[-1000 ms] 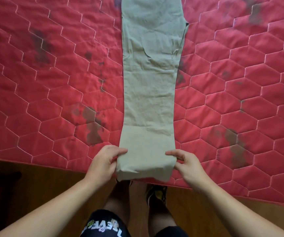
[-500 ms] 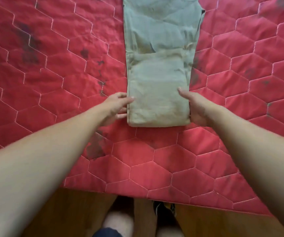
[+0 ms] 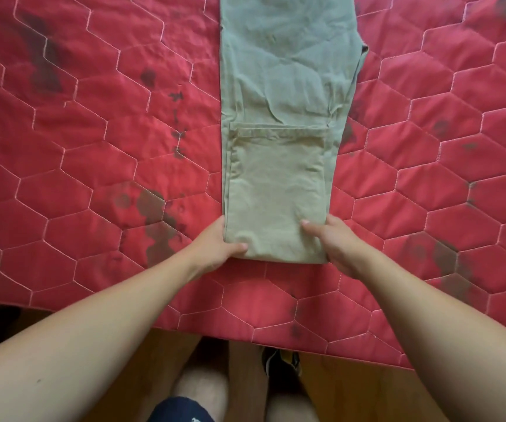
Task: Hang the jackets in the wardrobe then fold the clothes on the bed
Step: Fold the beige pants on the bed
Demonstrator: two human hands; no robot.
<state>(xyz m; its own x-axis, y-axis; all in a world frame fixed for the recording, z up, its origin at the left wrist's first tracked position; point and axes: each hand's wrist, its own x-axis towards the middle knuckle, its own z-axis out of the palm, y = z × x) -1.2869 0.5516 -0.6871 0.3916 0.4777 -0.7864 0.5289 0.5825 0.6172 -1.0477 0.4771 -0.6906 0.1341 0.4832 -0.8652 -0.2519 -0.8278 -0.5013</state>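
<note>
head view: a pair of khaki-green trousers (image 3: 282,102) lies lengthwise on a red quilted bedcover (image 3: 93,147) stitched in a hexagon pattern and marked with dark stains. the trousers run from the top edge of the picture down toward the near side of the bed, and their lower end is folded back up over itself, the hem lying straight across the cloth about halfway up the visible length. the left hand (image 3: 218,248) grips the near left corner of the fold, thumb on top of the fabric and fingers tucked at the edge. the right hand (image 3: 334,242) holds the near right corner the same way, thumb pressed on the cloth, the other fingers along the side. below the bed edge a wooden floor (image 3: 367,391) shows, with bare knees, dark shorts (image 3: 181,411) and a shoe (image 3: 282,363).
</note>
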